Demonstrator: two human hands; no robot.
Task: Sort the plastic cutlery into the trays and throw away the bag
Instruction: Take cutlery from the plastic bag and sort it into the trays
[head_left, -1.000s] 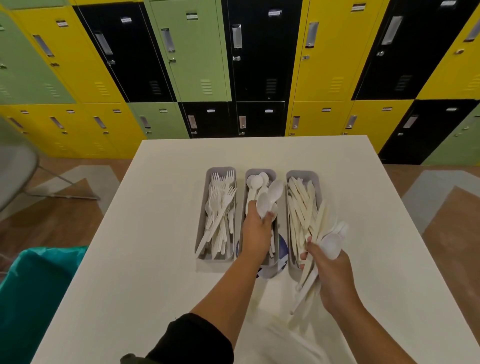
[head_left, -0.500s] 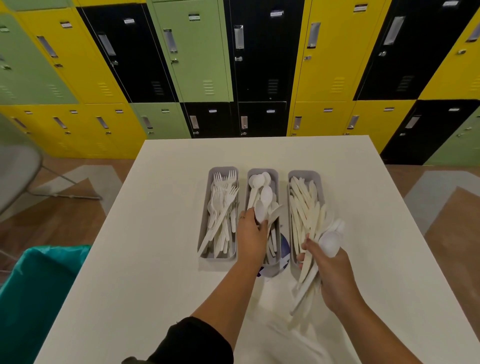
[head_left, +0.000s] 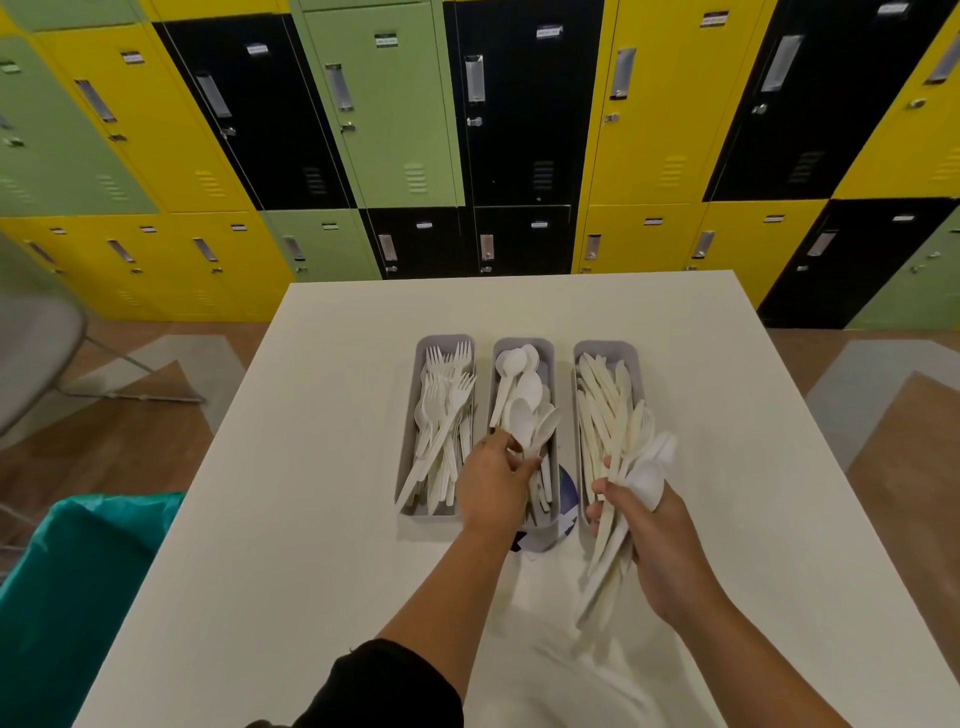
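Observation:
Three grey trays stand side by side on the white table (head_left: 322, 519): the left tray (head_left: 422, 347) holds forks, the middle tray (head_left: 500, 347) spoons, the right tray (head_left: 582, 351) knives. My left hand (head_left: 491, 488) is over the near end of the middle tray, its fingers curled round the handles of two white spoons (head_left: 524, 423) whose bowls lie low among the others. My right hand (head_left: 652, 535) grips a mixed bundle of cutlery (head_left: 610, 561) by the near end of the right tray. The clear plastic bag (head_left: 550, 670) lies crumpled on the table below my arms, and its printed part (head_left: 569, 501) shows between the trays.
A bin lined with teal plastic (head_left: 78, 597) stands by the table's left side. Part of a grey chair (head_left: 36, 353) is at the far left. Yellow, green and black lockers (head_left: 384, 114) fill the wall behind the table.
My left hand has drawn back toward me and brought its spoons down into the middle tray. My right hand with its bundle has barely moved.

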